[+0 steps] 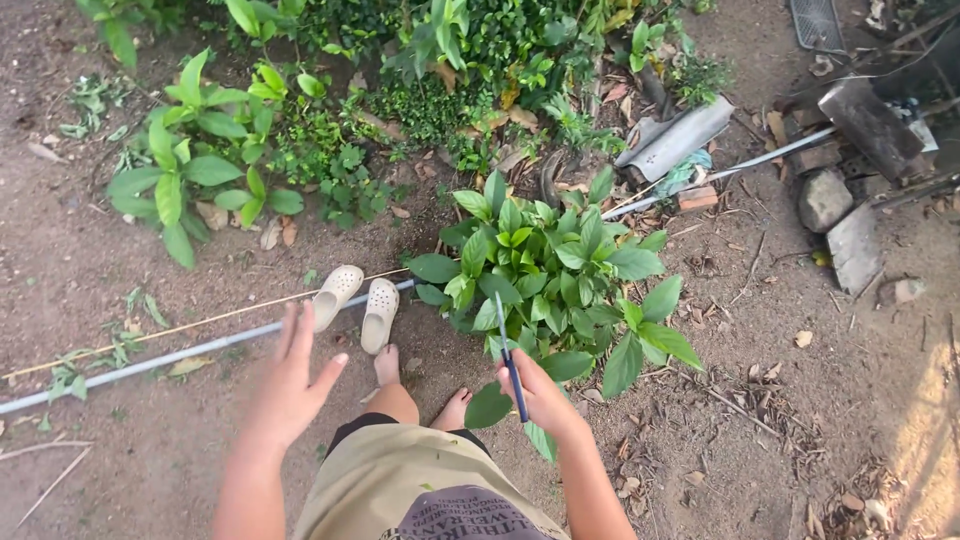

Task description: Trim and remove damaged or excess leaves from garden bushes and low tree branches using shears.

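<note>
My right hand (540,395) grips a dark-handled blade (511,360) at the leafy plant (560,270), nothing visibly cut; left hand (292,375) hovers, fingers spread.

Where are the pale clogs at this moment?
In the head view, the pale clogs lie left of centre on the bare soil, across the grey pipe, between the open left hand and the leafy plant.

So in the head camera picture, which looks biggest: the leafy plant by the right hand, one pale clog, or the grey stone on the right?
Largest to smallest, as they look:
1. Leafy plant, by far the widest.
2. and 3. A pale clog and the grey stone look about alike; the stone lies farther off, so I cannot rank them.
</note>
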